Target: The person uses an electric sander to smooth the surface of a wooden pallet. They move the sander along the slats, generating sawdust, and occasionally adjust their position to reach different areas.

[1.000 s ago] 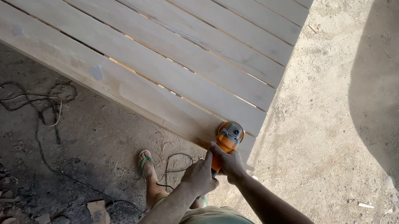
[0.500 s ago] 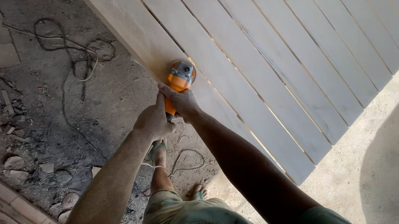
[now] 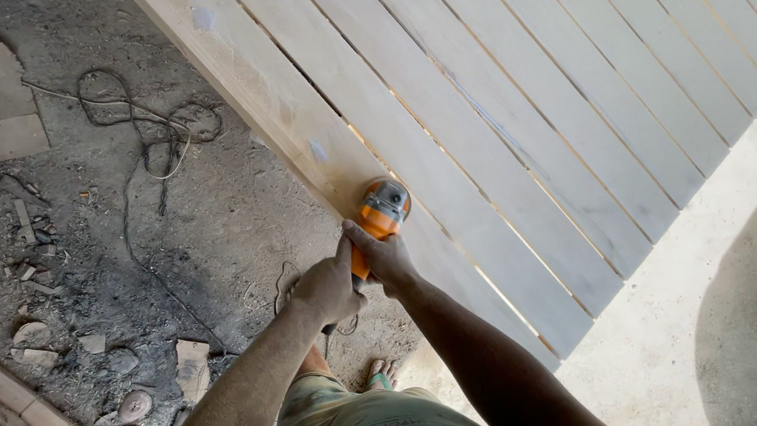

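Orange grinder (image 3: 381,213) with grey head, clasped by both hands (image 3: 358,275) on pale planks (image 3: 501,92).

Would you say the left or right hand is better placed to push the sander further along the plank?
Probably the right hand: it grips the orange sander nearest its head, over the plank. The left hand holds the rear, off the plank's edge.
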